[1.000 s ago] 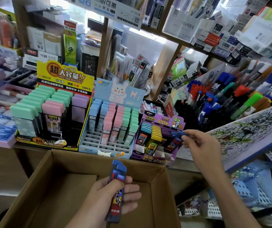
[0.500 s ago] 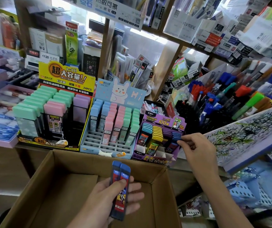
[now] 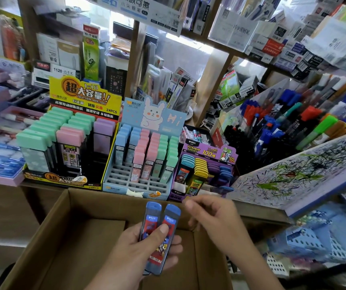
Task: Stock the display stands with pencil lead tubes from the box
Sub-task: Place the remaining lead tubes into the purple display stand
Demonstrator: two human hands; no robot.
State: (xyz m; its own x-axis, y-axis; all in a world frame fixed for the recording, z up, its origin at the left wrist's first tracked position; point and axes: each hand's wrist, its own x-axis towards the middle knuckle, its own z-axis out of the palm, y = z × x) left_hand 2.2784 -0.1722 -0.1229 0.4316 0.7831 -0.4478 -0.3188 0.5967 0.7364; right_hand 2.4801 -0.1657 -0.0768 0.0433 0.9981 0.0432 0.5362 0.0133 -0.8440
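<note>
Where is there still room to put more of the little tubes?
Empty slots fill the bunny stand's front rows, before its pink tubes. The purple stand has gaps in front. The yellow stand's mint-capped side is crowded. The cardboard box floor is bare.

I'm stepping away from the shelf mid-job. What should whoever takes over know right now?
Left hand: grip shut on two blue-capped lead tubes, held over the cardboard box.
Right hand: empty, fingers loosely open, beside the tubes' caps.
Purple stand: teal, yellow, purple and blue rows partly stocked; front slots look free.
The box floor in view looks bare.
Left: slot these two tubes into the blue row, then check the box for more.
</note>
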